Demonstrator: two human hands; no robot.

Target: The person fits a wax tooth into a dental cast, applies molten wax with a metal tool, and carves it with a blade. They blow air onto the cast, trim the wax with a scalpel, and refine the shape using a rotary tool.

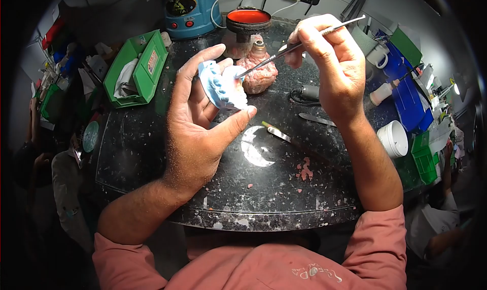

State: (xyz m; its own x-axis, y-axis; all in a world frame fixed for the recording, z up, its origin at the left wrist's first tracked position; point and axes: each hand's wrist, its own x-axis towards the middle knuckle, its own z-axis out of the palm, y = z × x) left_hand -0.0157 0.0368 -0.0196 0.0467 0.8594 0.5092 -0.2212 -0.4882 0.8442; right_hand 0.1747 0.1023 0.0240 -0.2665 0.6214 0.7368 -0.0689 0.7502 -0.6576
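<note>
A pale blue and white dental cast (219, 87) is held up over the bench by my left hand (200, 115), thumb along its lower edge and fingers behind it. My right hand (329, 62) pinches a slim metal dental carver (286, 50), tilted so its lower tip meets the upper right part of the cast. The hooked other end sticks out past my right fingers. Just behind the cast stands a burner (259, 72) thickly coated with pink wax. The cast's far side is hidden by my left fingers.
A round pan of red wax (248, 18) and a blue machine (193, 13) stand at the back. A green bin (133, 77) is at left, a white jar (394, 139) at right. A knife (315, 119), a small stick (276, 133) and pink scraps (304, 169) lie on the black bench (233, 188).
</note>
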